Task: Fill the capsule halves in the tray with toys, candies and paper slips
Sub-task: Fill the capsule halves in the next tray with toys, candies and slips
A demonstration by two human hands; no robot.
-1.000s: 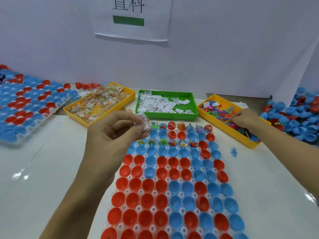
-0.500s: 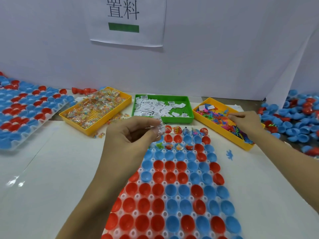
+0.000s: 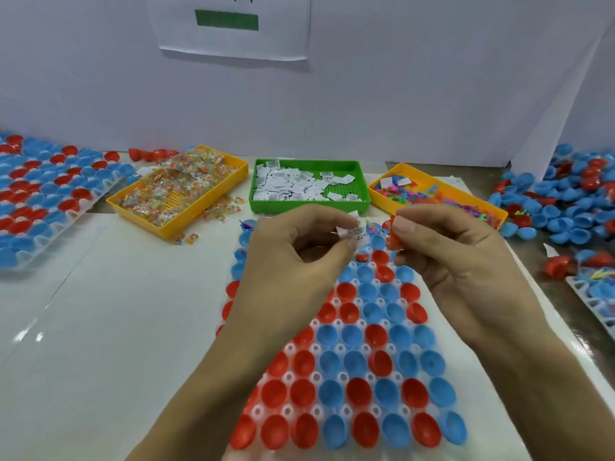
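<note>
We are holding both hands over the far end of the tray (image 3: 336,347). Left hand (image 3: 296,257) is pinching paper slips (image 3: 357,229) between thumb and forefinger; right hand (image 3: 456,257) is pinching a red toy (image 3: 393,239) just beside them.

A packing workstation for small goods: sorting bins of candies (image 3: 179,191), paper slips (image 3: 299,186) and toys (image 3: 439,197) line the desk (image 3: 116,327), partition walls (image 3: 399,94) enclose it, a printed sign (image 3: 233,24) hangs above.
</note>
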